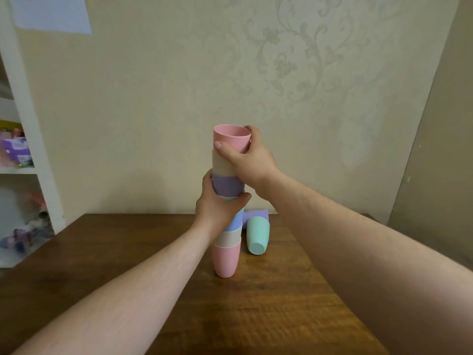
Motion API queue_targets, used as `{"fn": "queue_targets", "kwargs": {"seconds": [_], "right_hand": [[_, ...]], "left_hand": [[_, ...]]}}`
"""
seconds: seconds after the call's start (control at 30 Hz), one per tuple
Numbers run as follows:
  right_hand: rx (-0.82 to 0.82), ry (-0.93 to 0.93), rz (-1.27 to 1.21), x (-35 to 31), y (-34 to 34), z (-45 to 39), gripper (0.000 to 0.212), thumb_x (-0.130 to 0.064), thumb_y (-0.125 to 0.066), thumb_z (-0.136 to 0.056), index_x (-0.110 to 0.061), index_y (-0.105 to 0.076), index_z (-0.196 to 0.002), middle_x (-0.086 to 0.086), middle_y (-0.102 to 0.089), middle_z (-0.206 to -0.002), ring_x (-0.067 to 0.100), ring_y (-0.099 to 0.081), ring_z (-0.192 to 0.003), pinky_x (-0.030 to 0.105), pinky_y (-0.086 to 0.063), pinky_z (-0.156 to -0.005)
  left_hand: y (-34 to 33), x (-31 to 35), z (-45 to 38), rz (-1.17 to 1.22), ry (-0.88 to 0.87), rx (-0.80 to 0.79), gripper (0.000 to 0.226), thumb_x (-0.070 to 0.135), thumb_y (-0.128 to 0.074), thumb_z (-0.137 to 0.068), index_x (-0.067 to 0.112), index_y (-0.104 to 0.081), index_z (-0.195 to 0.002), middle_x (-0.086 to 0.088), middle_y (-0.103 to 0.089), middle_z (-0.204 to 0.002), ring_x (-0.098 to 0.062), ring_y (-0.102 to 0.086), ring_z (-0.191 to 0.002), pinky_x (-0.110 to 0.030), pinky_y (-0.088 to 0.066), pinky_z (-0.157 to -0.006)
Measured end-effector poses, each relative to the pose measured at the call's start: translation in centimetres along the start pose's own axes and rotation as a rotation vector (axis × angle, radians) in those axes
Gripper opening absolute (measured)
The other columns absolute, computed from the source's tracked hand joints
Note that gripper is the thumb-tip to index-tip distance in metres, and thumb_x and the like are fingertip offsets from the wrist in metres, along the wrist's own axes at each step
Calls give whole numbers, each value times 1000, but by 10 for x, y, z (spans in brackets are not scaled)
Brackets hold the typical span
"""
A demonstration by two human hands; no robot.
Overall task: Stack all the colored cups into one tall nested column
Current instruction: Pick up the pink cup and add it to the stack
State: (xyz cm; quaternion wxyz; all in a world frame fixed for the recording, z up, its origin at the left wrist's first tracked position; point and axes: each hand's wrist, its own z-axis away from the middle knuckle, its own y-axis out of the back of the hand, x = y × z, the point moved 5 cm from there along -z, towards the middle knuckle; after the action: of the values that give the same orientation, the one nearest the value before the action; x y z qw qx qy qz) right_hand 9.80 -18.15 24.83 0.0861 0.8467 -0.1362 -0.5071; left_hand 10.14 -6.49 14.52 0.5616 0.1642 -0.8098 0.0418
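A tall nested column of cups [226, 254] stands on the wooden table [268, 303], a pink cup at its base, then beige, blue, green, purple and beige above. At the top sits a pink cup [231, 138], mouth up, gripped at its side by my right hand [245, 157]. My left hand [217, 208] wraps around the middle of the column at the green and purple cups. A mint green cup [258, 238] lies on its side just right of the column, base toward me. Behind it lies a purple cup [254, 216], partly hidden.
The table's far edge meets a patterned beige wall [307, 85]. A white shelf unit [28, 149] with blurred toys and packets stands at the left. A paper sheet [51, 14] hangs at the upper left.
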Motion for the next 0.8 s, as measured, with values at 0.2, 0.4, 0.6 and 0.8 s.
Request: {"fn": "queue_targets", "kwargs": {"seconds": [0.2,0.4,0.6,0.8], "right_hand": [[-8,-89,-162,33,15,-1,87,-73,-51,-96,-33,-21,-168,-4,-58,-150,20,-57,-134,41,-44,-113],[106,-506,308,172,25,20,83,-46,-71,-90,-27,-34,-161,17,-47,-154,38,-57,-132,48,-50,-111],[-318,-732,606,237,-18,54,115,-51,-64,-91,-44,26,-162,22,-26,-168,44,-35,-152,46,-31,-123],[-488,-713,705,233,-5,55,124,-31,-61,-69,-57,19,-160,11,-53,-147,35,-63,-124,48,-55,-106]], "left_hand": [[-2,-7,1,-15,-44,75,83,38,-94,-79,35,-46,-146,16,-68,-115,-7,-70,-97,-31,-58,-80],[-10,-15,0,20,-80,56,80,33,-95,-78,37,-50,-145,30,-68,-112,10,-68,-102,-19,-53,-78],[-9,-21,-4,52,-92,36,86,50,-91,-66,40,-51,-142,23,-75,-119,-8,-76,-106,-38,-63,-92],[-10,-19,-4,41,-99,45,83,45,-92,-71,39,-51,-143,24,-73,-121,-10,-75,-109,-37,-61,-93]]}}
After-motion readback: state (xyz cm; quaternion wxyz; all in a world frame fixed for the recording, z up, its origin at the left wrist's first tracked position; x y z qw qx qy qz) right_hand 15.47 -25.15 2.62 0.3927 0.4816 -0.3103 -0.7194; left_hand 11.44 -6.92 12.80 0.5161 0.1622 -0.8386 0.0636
